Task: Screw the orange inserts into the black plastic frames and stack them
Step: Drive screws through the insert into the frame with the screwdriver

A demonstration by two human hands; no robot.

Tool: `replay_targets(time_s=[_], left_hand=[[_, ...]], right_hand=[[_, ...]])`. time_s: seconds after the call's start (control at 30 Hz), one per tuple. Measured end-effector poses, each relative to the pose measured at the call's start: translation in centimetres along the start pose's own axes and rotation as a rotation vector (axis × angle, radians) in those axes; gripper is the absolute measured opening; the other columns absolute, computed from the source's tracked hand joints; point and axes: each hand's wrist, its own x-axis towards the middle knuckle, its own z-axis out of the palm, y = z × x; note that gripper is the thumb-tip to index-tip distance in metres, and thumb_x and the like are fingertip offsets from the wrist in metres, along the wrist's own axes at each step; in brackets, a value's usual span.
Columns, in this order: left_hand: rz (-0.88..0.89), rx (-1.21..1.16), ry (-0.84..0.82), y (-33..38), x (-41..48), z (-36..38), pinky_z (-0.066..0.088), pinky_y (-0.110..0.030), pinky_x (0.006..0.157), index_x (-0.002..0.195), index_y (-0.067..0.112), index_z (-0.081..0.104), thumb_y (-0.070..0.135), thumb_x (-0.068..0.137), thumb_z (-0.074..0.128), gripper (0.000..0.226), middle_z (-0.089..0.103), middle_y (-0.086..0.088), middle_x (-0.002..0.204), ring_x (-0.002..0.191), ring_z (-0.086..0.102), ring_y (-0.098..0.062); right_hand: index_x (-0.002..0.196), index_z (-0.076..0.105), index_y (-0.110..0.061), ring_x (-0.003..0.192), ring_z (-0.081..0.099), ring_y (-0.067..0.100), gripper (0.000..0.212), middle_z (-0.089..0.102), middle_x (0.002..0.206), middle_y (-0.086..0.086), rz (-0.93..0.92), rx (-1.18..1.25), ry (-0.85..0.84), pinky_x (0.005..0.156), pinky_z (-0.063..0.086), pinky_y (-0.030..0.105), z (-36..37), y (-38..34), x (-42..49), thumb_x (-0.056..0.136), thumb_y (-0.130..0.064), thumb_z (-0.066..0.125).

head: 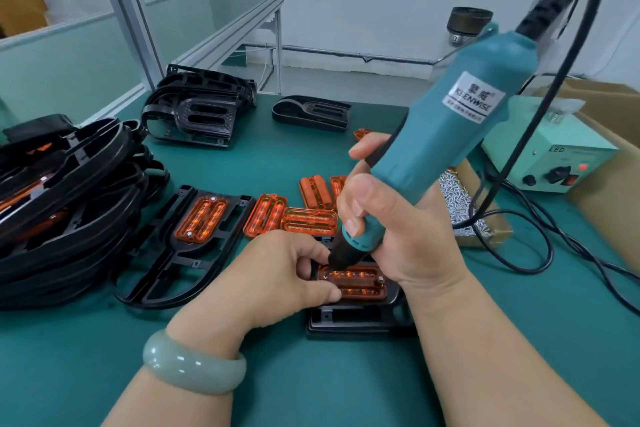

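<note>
Screwdriving is the step in hand: your right hand has its fingers clamped round the lower barrel of the teal electric screwdriver, whose bit rests on the left end of the orange insert. That insert sits in the black frame lying close to the near edge of the worktop, right of the middle. Your left hand grips that same end, fingers curled beside the bit and thumb pressed along the insert's near side; whether it also steadies a screw there I cannot tell. A screw head shows at the insert's right end, so I judge this to be the last fastener on this piece. Next, you need to keep the bit square in the hole while you hold the frame down, then lift clear and carry the piece to the stack of frames at the left edge. One finished frame lies between you and that stack, not yet stacked. Loose inserts wait just beyond your hands, and empty frames lie toward the far edge. As for containers, the shallow cardboard tray just right of your right hand holds a heap of small silver screws. The large cardboard box at the right edge hides its contents.
</note>
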Motion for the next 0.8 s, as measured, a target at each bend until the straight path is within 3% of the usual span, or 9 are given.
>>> replay_targets(time_s=[0.27, 0.43, 0.6, 0.8], left_hand=[[0.000, 0.005, -0.012, 0.0, 0.0, 0.1, 0.033, -0.016, 0.052, 0.079, 0.043, 0.063, 0.042, 0.066, 0.082, 0.023, 0.045, 0.014, 0.060, 0.049, 0.041, 0.000], [-0.035, -0.005, -0.001, 0.0, 0.0, 0.1, 0.038, -0.017, 0.056, 0.070, 0.050, 0.060, 0.042, 0.064, 0.083, 0.025, 0.050, 0.015, 0.063, 0.054, 0.047, 0.002], [-0.033, -0.006, -0.009, -0.1, 0.0, 0.1, 0.038, -0.014, 0.057, 0.080, 0.049, 0.061, 0.042, 0.066, 0.082, 0.027, 0.052, 0.016, 0.064, 0.053, 0.049, 0.004], [0.001, -0.074, 0.055, -0.3, 0.2, 0.1, 0.043, -0.009, 0.060, 0.075, 0.047, 0.067, 0.039, 0.076, 0.074, 0.010, 0.059, 0.019, 0.059, 0.057, 0.053, 0.005]], right_hand=[[0.093, 0.063, -0.021, 0.043, 0.046, 0.013, 0.017, 0.049, 0.054, -0.003, -0.041, 0.006, 0.038, 0.053, 0.041, 0.021, 0.3, -0.2, -0.3, 0.078, -0.015, 0.062], [0.098, 0.056, -0.013, 0.044, 0.047, 0.010, 0.017, 0.050, 0.056, -0.005, -0.144, 0.127, 0.083, 0.052, 0.039, 0.022, 0.1, -1.8, 0.4, 0.081, -0.012, 0.056], [0.094, 0.055, -0.016, 0.046, 0.047, 0.009, 0.009, 0.049, 0.057, -0.006, -0.181, 0.137, 0.307, 0.053, 0.040, 0.022, -1.7, -3.5, 0.8, 0.086, -0.012, 0.055], [0.092, 0.053, -0.020, 0.046, 0.043, 0.008, 0.008, 0.045, 0.056, -0.007, -0.164, 0.177, 0.559, 0.053, 0.038, 0.021, -4.1, -3.0, -0.4, 0.085, -0.016, 0.053]])
